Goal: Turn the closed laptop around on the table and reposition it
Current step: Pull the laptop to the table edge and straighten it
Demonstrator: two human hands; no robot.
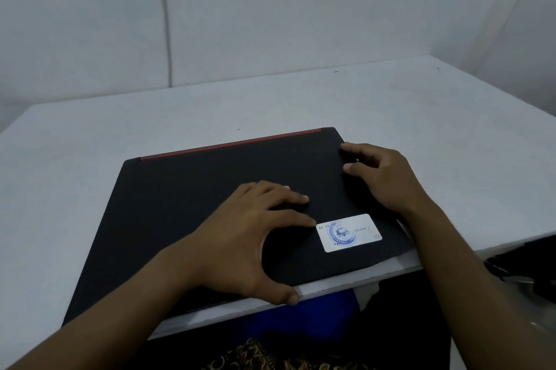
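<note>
A closed black laptop (186, 201) lies flat on the white table (421, 135), close to the near edge. A red strip runs along its far edge and a white sticker (349, 232) sits near its right front corner. My left hand (252, 234) rests on the lid with fingers spread, its thumb hooked over the laptop's front edge. My right hand (382, 177) grips the laptop's right side edge, fingertips on the lid.
The table's near edge (331, 288) runs just below the laptop. A white wall with a vertical seam (165, 23) stands behind the table. Blue and patterned fabric (301, 336) shows below the table edge, and a dark object (523, 264) lies at the right.
</note>
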